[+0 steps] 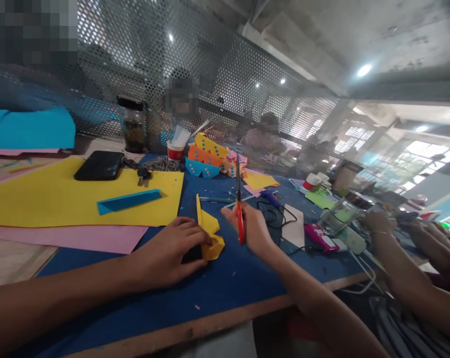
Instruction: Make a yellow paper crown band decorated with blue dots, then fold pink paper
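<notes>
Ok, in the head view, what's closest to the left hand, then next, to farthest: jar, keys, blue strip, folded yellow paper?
1. Folded yellow paper: touching the left hand.
2. Blue strip: ahead, to its left.
3. Keys: beyond the strip.
4. Jar: farthest, at the back.

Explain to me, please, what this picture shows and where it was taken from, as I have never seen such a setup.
There is no machine here: a person works barehanded, filmed by one head-worn camera looking forward and down. The left hand touches a folded yellow paper piece on the blue tabletop. The right hand holds red-handled metal scissors, blades upward. To the left, a long blue paper strip lies on a large yellow paper sheet. Farther back stand blue, orange and yellow spotted paper shapes. At the right is another person's arm.
</notes>
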Tool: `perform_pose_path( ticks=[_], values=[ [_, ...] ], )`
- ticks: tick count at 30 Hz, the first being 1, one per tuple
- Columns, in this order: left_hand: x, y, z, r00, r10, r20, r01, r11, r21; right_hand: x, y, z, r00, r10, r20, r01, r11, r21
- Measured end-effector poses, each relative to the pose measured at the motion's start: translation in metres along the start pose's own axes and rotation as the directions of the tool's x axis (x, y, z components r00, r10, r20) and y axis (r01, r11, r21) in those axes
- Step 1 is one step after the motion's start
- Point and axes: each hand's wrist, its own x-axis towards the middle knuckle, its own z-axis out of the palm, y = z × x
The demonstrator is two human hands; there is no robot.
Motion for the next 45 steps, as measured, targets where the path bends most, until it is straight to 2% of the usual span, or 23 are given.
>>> perform_pose_path(
  ticks=[3, 5, 9, 15, 19, 23, 26, 30, 32, 34, 35, 38, 41, 45],
  values=[
    [0.000, -0.001, 0.001, 0.999, 0.041, 0.025, -0.042, 0.998, 0.046, 0.028, 0.012, -0.021, 1.000, 0.017, -0.024, -0.025, 0.939, -0.343],
    [0.001, -0.001, 0.002, 0.998, 0.059, 0.033, -0.060, 0.997, 0.052, 0.046, 0.020, -0.032, 0.999, 0.038, 0.034, -0.018, 0.884, -0.467],
    [0.001, -0.001, 0.005, 0.996, 0.091, 0.022, -0.092, 0.995, 0.033, 0.076, 0.036, -0.040, 0.980, 0.023, 0.196, 0.078, 0.867, -0.492],
    [-0.003, 0.002, 0.007, 0.991, 0.133, 0.000, -0.133, 0.990, 0.054, 0.113, 0.053, -0.025, 0.962, 0.013, 0.274, 0.131, 0.856, -0.501],
    [-0.005, 0.004, 0.007, 0.991, 0.133, 0.003, -0.133, 0.990, 0.047, 0.127, 0.060, -0.019, 0.957, 0.014, 0.291, 0.142, 0.850, -0.508],
    [-0.008, 0.006, 0.005, 0.994, 0.113, -0.001, -0.113, 0.994, 0.011, 0.121, 0.053, -0.018, 0.964, -0.034, 0.264, 0.168, 0.849, -0.501],
    [-0.013, 0.007, 0.004, 0.996, 0.085, 0.023, -0.085, 0.996, 0.000, 0.108, 0.033, -0.008, 0.951, -0.175, 0.255, 0.278, 0.846, -0.455],
    [-0.025, 0.011, 0.000, 0.997, 0.074, 0.012, -0.074, 0.997, 0.010, 0.089, 0.002, 0.019, 0.824, -0.388, 0.413, 0.524, 0.799, -0.296],
    [-0.033, 0.015, -0.004, 0.996, 0.088, -0.004, -0.088, 0.996, 0.019, 0.082, -0.006, 0.033, 0.727, -0.488, 0.484, 0.642, 0.732, -0.227],
    [-0.042, 0.020, -0.008, 0.993, 0.119, -0.026, -0.118, 0.992, 0.040, 0.076, -0.010, 0.042, 0.657, -0.543, 0.522, 0.708, 0.682, -0.182],
    [-0.047, 0.022, -0.011, 0.990, 0.135, -0.034, -0.133, 0.990, 0.053, 0.073, -0.011, 0.044, 0.640, -0.552, 0.535, 0.719, 0.676, -0.163],
    [-0.058, 0.025, -0.015, 0.987, 0.153, -0.054, -0.149, 0.986, 0.069, 0.064, -0.012, 0.042, 0.640, -0.529, 0.557, 0.692, 0.712, -0.119],
    [-0.064, 0.021, -0.015, 0.987, 0.150, -0.054, -0.149, 0.988, 0.032, 0.056, -0.012, 0.028, 0.662, -0.491, 0.566, 0.649, 0.753, -0.106],
    [-0.061, 0.009, -0.012, 0.989, 0.010, -0.150, -0.005, 0.999, 0.034, 0.047, -0.006, 0.001, 0.746, -0.386, 0.542, 0.525, 0.842, -0.122]
  ],
)
